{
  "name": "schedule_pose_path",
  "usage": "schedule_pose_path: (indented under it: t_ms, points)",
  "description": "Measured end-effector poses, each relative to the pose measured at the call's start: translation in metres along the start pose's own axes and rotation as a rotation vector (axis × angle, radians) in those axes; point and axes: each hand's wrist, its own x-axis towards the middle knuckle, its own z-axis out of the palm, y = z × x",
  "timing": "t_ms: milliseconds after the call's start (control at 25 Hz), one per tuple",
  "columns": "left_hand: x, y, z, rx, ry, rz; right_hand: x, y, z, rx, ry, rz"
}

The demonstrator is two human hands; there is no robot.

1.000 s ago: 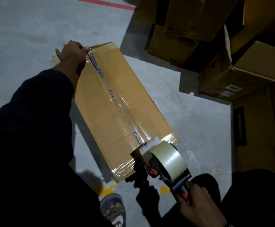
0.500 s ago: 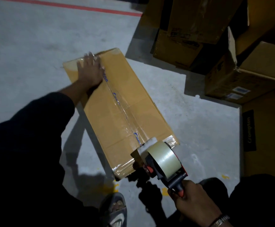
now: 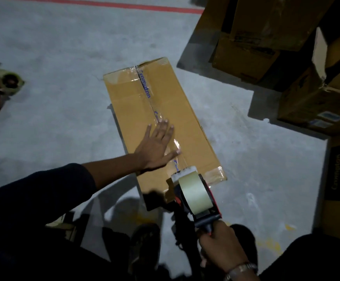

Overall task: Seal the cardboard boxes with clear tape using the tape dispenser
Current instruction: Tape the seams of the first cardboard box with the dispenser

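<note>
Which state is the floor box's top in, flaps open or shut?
Shut: the flaps of the box lie flat, with clear tape along the seam.

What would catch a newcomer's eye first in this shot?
The long cardboard box lying on the grey floor, with the left hand pressed flat on its shiny taped seam. Next, the tape dispenser gripped by the right hand at the box's near end.

- Grey concrete floor [image 3: 59,47], scuffed and blotchy, with faded yellow paint marks [image 3: 270,243] near the bottom.
- A red painted line [image 3: 104,4] runs along the far side.
- Light is dim; hard dark shadows [image 3: 193,57] fall across the floor on the right.
</note>
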Motion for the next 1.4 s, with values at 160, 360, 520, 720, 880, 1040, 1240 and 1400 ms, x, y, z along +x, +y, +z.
schedule_pose_path:
  t_ms: [160, 360, 520, 720, 880, 1040, 1240, 1400]
  points:
    - [-0.037, 0.036, 0.009, 0.055, -0.03, 0.087, -0.003, -0.004, -0.003, 0.028, -0.081, 0.056]
    - [-0.039, 0.035, 0.025, 0.018, 0.097, 0.082, -0.003, -0.007, -0.009, 0.086, -0.031, -0.044]
    - [-0.039, 0.033, 0.038, -0.043, 0.14, 0.099, -0.001, -0.006, 0.007, 0.148, 0.014, -0.073]
    - [-0.043, 0.038, 0.025, -0.049, 0.112, 0.051, -0.017, 0.003, 0.005, 0.173, 0.073, -0.064]
    - [-0.041, 0.041, 0.03, -0.051, 0.13, 0.031, -0.024, 0.024, 0.022, 0.157, 0.141, -0.07]
    - [-0.044, 0.043, 0.026, -0.015, 0.116, 0.061, -0.037, 0.035, 0.031, 0.187, 0.174, -0.08]
    - [-0.04, 0.046, 0.03, 0.044, 0.108, 0.085, -0.048, 0.038, 0.041, 0.253, 0.188, -0.062]
    - [-0.041, 0.046, 0.032, -0.007, 0.15, 0.117, -0.034, 0.036, 0.057, 0.281, 0.195, -0.001]
